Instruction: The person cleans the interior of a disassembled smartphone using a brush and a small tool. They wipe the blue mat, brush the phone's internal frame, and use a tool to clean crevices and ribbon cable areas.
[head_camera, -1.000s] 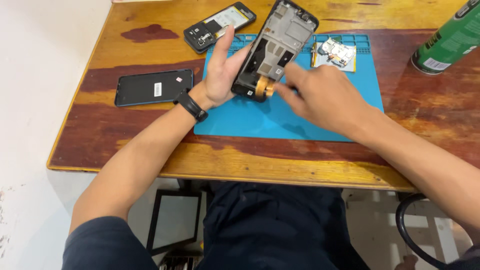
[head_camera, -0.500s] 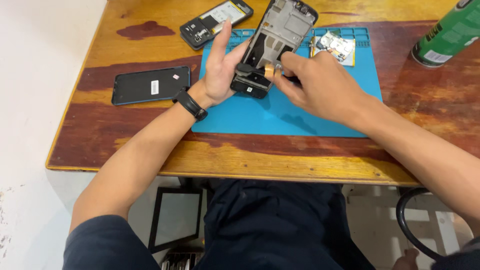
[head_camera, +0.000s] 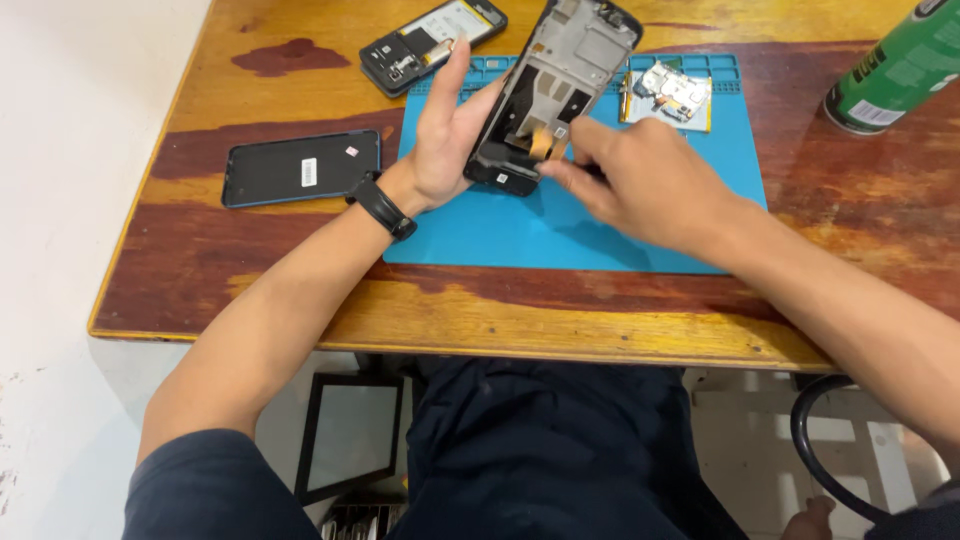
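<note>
Above the blue mat (head_camera: 520, 235), an opened phone frame (head_camera: 560, 85) is held tilted, its inner side facing up and its lower end near the mat. The left hand (head_camera: 445, 140) supports the frame from the left, palm against its edge and fingers spread upward; a black wristband (head_camera: 382, 207) sits on that wrist. The right hand (head_camera: 645, 180) reaches in from the right, fingertips pinched together at an orange-brown strip (head_camera: 545, 142) near the frame's lower end; whether they grip it cannot be told, as the hand is blurred. A small circuit board (head_camera: 668, 92) lies on the mat's upper right. A dark phone panel (head_camera: 300, 168) lies on the wooden surface (head_camera: 250, 260) to the left, a second opened phone (head_camera: 430, 42) beyond the mat, and a green can (head_camera: 895, 70) at far right.
</note>
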